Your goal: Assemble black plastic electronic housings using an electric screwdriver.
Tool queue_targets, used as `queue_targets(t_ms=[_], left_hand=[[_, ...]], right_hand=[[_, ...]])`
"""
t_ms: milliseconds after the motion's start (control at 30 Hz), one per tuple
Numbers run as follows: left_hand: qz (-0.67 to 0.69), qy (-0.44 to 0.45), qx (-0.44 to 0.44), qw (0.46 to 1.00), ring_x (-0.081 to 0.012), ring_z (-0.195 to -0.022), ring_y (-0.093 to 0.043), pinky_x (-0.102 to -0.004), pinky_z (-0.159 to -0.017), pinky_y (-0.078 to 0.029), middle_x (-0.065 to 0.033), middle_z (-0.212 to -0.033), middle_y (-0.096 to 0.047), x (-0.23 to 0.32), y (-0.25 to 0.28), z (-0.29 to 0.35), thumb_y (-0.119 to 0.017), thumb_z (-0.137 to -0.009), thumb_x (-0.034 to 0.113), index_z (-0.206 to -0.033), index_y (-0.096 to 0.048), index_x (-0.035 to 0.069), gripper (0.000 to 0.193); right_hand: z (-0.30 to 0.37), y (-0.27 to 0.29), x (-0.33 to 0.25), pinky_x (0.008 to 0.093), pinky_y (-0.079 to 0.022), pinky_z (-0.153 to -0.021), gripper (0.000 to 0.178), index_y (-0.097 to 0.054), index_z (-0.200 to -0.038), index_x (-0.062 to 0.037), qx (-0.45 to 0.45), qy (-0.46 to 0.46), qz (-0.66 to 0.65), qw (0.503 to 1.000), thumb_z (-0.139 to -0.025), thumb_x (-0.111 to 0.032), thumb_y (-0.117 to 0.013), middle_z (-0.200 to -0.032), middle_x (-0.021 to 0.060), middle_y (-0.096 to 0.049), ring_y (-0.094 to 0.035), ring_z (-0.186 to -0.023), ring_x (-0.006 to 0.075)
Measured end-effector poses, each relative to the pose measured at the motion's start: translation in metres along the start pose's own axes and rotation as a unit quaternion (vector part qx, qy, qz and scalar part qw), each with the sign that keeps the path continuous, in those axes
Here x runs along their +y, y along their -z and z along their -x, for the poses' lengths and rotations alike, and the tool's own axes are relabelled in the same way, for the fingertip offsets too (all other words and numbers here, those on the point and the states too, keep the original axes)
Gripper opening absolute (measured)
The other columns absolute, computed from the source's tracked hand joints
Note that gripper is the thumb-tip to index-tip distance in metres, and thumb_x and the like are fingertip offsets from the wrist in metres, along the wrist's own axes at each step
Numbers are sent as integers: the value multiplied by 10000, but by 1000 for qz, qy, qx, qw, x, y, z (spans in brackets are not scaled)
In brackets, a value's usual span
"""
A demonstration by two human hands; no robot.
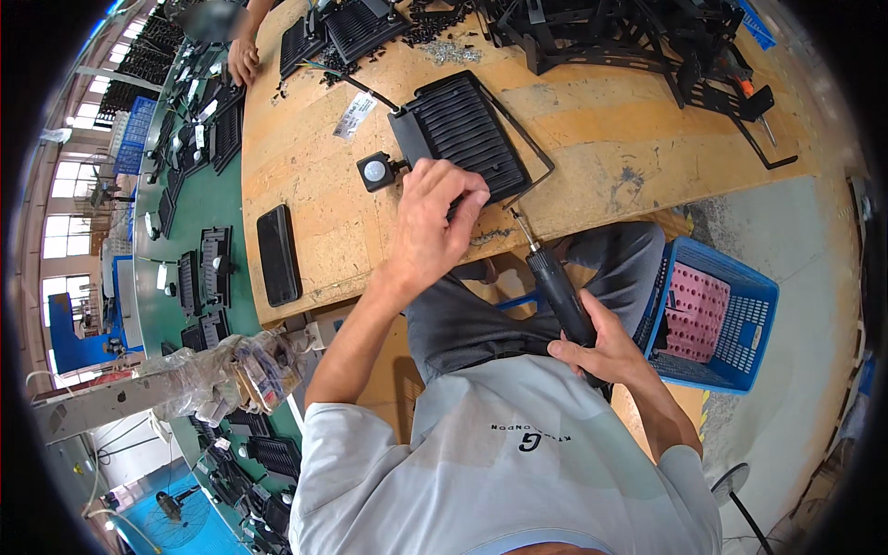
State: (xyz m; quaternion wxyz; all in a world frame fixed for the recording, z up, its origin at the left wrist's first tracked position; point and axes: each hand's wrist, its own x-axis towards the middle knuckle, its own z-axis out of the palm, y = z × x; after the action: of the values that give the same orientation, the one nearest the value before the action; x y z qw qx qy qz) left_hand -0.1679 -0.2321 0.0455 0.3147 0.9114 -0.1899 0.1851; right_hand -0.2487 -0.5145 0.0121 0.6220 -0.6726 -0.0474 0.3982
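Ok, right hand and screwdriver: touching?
Touching. The head view shows the right hand gripping the black body of the screwdriver.

A worn wooden desk point(587, 125) is flanked on the left by a green work surface point(196, 220). Bright windows point(70, 231) are ranged beyond; grey floor point(797, 242) is seen at right.

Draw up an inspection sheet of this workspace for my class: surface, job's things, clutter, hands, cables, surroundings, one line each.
Surface: wooden tabletop, scuffed and marked.
Job's things: finned black lamp housing with attached sensor; black electric screwdriver.
Clutter: phone, loose silver hardware, piled black brackets.
Hands: left hand at the housing's near edge, grip unclear; right hand holds the screwdriver, fingers wrapped around its body.
Cables: black cable running from the housing, ending in coloured wires.
Surroundings: blue basket, right; green bench bearing more lamps, left; another person's hand, far side.
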Motion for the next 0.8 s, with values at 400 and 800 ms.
queue_targets(t_ms=[400,800], left_hand=[[4,14,63,998,-270,-856,-559,-380,-797,-423,-72,-893,-642,-2,-20,12,-717,-859,43,-911,-692,51,58],[32,74,-3,997,-238,-854,-497,-389,-887,-355,-33,-853,-593,4,-14,5,-714,-851,54,-917,-739,69,72]], right_hand=[[-7,-5,-9,245,-414,-494,673,-485,-1356,-24,6,2,-12,1000,-833,-277,-825,-747,-2,-534,-506,-539,57],[-16,-2,3,299,-448,-754,681,-529,-1314,8,33,77,72,994,-795,-298,-845,-926,51,-577,-518,-839,141]])
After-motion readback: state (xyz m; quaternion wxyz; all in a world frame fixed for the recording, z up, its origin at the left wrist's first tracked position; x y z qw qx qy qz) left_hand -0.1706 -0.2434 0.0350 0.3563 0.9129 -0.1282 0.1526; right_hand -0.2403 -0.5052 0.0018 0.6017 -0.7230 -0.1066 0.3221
